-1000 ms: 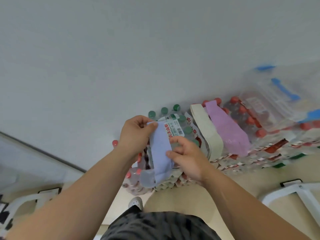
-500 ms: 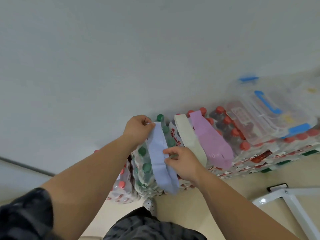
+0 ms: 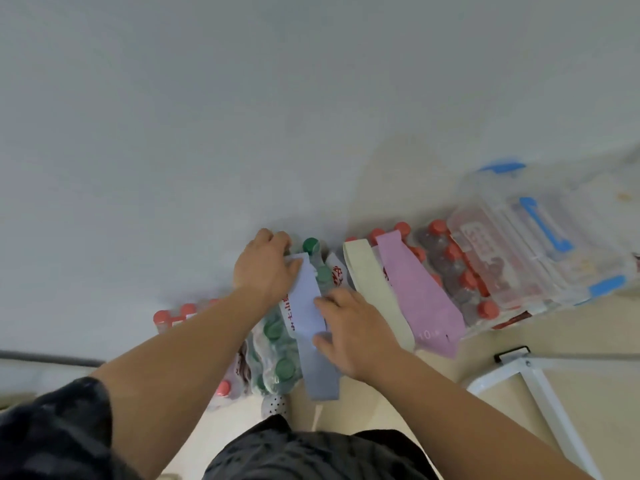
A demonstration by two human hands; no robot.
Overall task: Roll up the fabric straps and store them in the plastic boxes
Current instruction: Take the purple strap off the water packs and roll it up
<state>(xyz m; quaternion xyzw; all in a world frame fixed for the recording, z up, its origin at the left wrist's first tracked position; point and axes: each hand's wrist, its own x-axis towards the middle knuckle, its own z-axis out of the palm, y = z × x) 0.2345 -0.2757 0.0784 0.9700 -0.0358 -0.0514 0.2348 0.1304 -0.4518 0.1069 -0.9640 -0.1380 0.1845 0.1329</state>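
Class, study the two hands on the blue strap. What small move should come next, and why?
Probably the left hand should fold the far end of the blue strap over toward the person, starting the roll. The strap lies flat and unrolled across the bottle packs, near end hanging off; the left hand pinches its far end, the right hand holds its middle.

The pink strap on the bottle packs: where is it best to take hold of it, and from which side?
Probably pinch the pink strap at its near end, which hangs free over the edge of the bottle packs. Come from the right: the cream strap lies close along its left.
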